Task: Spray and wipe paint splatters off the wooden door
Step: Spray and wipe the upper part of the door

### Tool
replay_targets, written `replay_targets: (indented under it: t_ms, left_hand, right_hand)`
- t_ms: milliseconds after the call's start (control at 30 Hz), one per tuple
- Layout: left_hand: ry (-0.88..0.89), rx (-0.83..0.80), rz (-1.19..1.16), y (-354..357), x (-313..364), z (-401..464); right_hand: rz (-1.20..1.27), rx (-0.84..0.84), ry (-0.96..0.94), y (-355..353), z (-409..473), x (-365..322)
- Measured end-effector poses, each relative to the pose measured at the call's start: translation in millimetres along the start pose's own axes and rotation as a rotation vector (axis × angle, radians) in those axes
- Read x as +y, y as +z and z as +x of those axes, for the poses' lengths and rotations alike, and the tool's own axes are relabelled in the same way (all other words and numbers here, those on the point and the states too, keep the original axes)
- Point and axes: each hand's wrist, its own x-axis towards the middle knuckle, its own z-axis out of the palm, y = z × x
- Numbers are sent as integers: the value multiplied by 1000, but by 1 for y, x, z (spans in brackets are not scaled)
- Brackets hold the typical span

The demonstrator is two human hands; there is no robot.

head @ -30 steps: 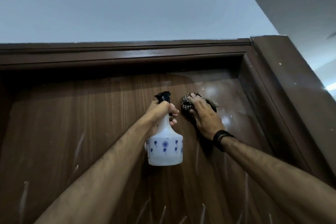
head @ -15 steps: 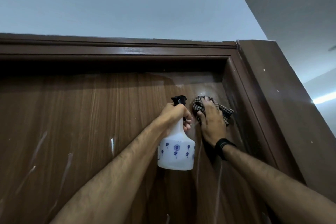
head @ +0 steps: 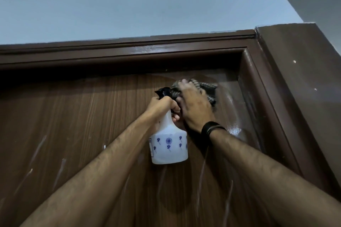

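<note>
Wooden door [head: 83,125]: right hand [head: 193,108] presses seemingly checked cloth [head: 208,88].

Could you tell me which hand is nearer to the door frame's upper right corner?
The right hand, pressing the checked cloth on the door just below-left of that corner. The left hand grips the spray bottle farther left.

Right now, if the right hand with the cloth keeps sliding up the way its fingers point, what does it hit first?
The right hand presses the checked cloth flat on the door, fingers pointing up. Straight on, it would likely meet the top door frame first, though depth there is unclear.
</note>
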Motion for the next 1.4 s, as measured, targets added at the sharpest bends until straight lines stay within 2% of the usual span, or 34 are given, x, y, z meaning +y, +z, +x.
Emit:
replay_targets:
  t_ms: [67, 167, 300, 367, 533, 700, 900, 1100, 1167, 1400]
  left_hand:
    - [5, 12, -15, -6, -2, 2]
    - [12, -17, 47, -12, 1, 1]
    - [41, -5, 65, -27, 15, 5]
    - [52, 1, 74, -37, 21, 7]
    - [54, 35, 84, -61, 26, 7]
    - [55, 61, 102, -71, 24, 12]
    - [48, -34, 83, -37, 23, 17]
    - [49, -145, 98, -2, 20, 18]
    - [35, -166, 121, 9, 18, 17]
    - [-61, -227, 216, 39, 1, 11]
  right_hand:
    - [3, -18, -103, 5, -11, -4]
    - [-42, 16, -123, 6, 3, 6]
    - [-95, 72, 137, 10, 41, 4]
    - [-95, 96, 173, 13, 43, -12]
    - [49, -196, -224, 22, 47, -61]
    - [27, -230, -265, 19, 64, -54]
    - [-49, -163, -165, -17, 57, 23]
    - [-74, 6, 117, -43, 32, 98]
    - [-43, 39, 197, -44, 30, 103]
    - [-19, 62, 235, -41, -7, 78]
